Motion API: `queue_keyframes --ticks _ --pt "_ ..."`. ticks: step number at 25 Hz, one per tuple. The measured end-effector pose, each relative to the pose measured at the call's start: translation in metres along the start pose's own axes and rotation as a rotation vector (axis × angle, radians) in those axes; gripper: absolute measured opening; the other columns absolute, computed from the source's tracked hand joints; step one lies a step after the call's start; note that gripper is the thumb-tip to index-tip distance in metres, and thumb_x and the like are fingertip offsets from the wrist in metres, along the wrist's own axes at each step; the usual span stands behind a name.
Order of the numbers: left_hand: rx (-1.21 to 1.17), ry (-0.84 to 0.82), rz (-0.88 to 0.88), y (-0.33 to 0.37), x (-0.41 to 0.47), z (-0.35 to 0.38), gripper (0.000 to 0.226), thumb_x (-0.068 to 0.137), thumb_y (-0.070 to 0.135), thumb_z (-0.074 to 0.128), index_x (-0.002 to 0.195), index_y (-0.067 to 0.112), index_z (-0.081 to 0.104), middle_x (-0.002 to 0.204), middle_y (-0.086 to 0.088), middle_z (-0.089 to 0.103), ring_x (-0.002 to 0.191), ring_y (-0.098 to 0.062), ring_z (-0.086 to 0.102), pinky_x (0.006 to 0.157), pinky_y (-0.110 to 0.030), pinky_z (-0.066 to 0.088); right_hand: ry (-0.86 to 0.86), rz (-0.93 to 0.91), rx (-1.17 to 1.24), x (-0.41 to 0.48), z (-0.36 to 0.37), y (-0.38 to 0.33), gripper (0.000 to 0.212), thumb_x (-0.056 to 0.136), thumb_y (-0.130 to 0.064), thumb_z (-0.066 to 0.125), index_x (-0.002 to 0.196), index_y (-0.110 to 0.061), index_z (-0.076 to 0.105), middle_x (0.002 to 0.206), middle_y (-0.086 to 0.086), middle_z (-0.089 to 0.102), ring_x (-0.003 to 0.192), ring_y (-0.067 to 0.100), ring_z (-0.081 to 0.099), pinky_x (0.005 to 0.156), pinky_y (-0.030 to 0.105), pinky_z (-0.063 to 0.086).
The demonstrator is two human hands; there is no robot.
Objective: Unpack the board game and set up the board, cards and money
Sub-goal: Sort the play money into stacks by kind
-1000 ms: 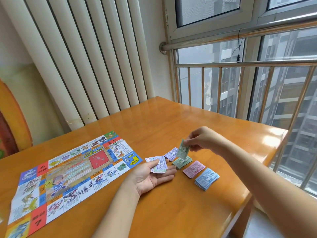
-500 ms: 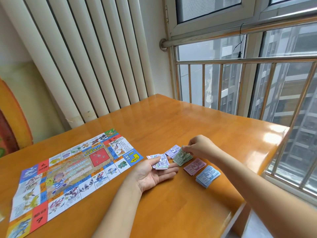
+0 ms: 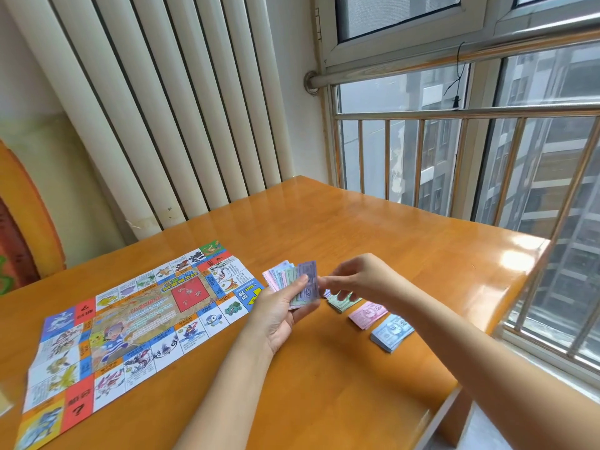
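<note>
The colourful paper game board (image 3: pixel 139 319) lies flat on the left of the wooden table (image 3: pixel 373 228). My left hand (image 3: pixel 279 316) is raised above the table and grips a fanned bundle of play money (image 3: pixel 292 282), with a purple note at the front. My right hand (image 3: pixel 360 280) is just right of the fan, its fingertips at the purple note's edge; blur hides whether they pinch it. Below it on the table lie sorted piles: green notes (image 3: pixel 341 303), pink notes (image 3: pixel 368 315) and blue notes (image 3: pixel 391 332). A purple pile is mostly hidden behind my right hand.
A tall white radiator (image 3: pixel 181 108) stands behind the table. Along the right, past the table's edge (image 3: pixel 506 306), run a metal railing (image 3: pixel 454 115) and a window. An orange padded shape (image 3: pixel 22 216) leans at the far left.
My right hand left the green note on its pile and rose to the fan. My left hand lifted and tilted the bundle upright from its flat, palm-up position.
</note>
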State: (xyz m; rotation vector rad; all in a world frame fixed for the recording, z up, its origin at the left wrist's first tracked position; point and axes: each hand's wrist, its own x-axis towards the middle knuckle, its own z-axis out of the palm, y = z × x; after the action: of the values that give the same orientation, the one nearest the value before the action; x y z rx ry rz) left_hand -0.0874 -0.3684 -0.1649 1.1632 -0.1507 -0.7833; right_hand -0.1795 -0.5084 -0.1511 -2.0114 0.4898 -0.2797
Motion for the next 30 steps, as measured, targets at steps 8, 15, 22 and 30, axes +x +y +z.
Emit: queue_keyframes --ticks 8,15,22,30 --pt "-0.194 0.008 0.145 -0.009 -0.004 0.017 0.011 0.086 -0.009 0.058 0.092 -0.002 0.064 0.084 -0.013 0.073 0.074 -0.019 0.071 0.067 -0.030 0.060 0.233 -0.013 0.248 0.005 0.014 -0.002 0.018 0.071 -0.025 0.083 0.074 -0.010 0.075 0.067 0.008 0.072 0.059 0.008 0.059 0.062 0.025 0.052" --pt "-0.245 0.001 0.180 -0.004 -0.002 0.018 0.013 0.089 -0.001 0.056 0.099 0.002 0.065 0.093 -0.011 0.073 0.090 -0.022 0.069 0.079 -0.035 0.057 0.279 -0.031 0.347 0.016 0.017 -0.008 0.017 0.075 -0.023 0.080 0.076 -0.007 0.075 0.072 0.008 0.073 0.061 0.008 0.064 0.059 0.020 0.052" --pt "-0.322 0.034 0.151 -0.003 0.008 0.012 0.017 0.090 -0.002 0.055 0.106 0.001 0.059 0.101 -0.018 0.071 0.098 -0.032 0.068 0.079 -0.041 0.057 0.183 -0.077 0.437 0.037 -0.009 -0.018 0.008 0.090 -0.009 0.063 0.084 -0.006 0.059 0.070 0.009 0.068 0.048 0.013 0.060 0.045 0.020 0.046" --pt "-0.322 0.135 -0.030 -0.008 0.026 -0.003 0.014 0.096 -0.006 0.037 0.096 -0.007 0.051 0.091 -0.028 0.062 0.083 -0.038 0.063 0.068 -0.045 0.056 -0.094 -0.118 -0.264 0.082 -0.033 -0.006 0.008 0.087 -0.013 0.067 0.087 -0.019 0.073 0.070 -0.012 0.065 0.058 -0.004 0.054 0.052 0.006 0.039"
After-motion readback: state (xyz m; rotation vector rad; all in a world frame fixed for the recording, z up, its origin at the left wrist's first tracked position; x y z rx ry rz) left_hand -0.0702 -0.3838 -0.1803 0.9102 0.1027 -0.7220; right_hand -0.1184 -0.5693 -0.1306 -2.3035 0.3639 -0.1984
